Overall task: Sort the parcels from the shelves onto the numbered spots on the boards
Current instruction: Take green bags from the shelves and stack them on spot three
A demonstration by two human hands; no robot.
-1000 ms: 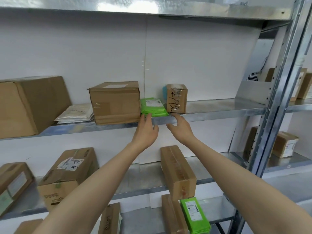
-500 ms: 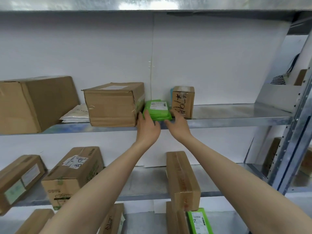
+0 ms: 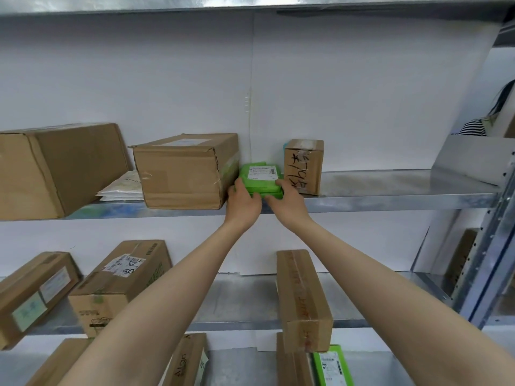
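A flat green parcel (image 3: 260, 178) with a white label lies on the upper metal shelf (image 3: 390, 195), between a mid-size cardboard box (image 3: 184, 171) and a small upright box (image 3: 303, 165) with handwriting. My left hand (image 3: 243, 201) grips the parcel's left front corner, thumb up along its side. My right hand (image 3: 287, 201) grips its right front corner, thumb on top. The parcel's near edge is covered by both hands.
A large carton (image 3: 55, 168) and white mailers (image 3: 122, 186) sit at the left of the same shelf. Lower shelves hold several brown boxes (image 3: 119, 282) (image 3: 302, 296) and another green parcel (image 3: 331, 366). A steel upright (image 3: 490, 263) stands at the right.
Both hands rose from below the shelf edge and closed onto the green parcel's front corners. The view moved closer and slightly left.
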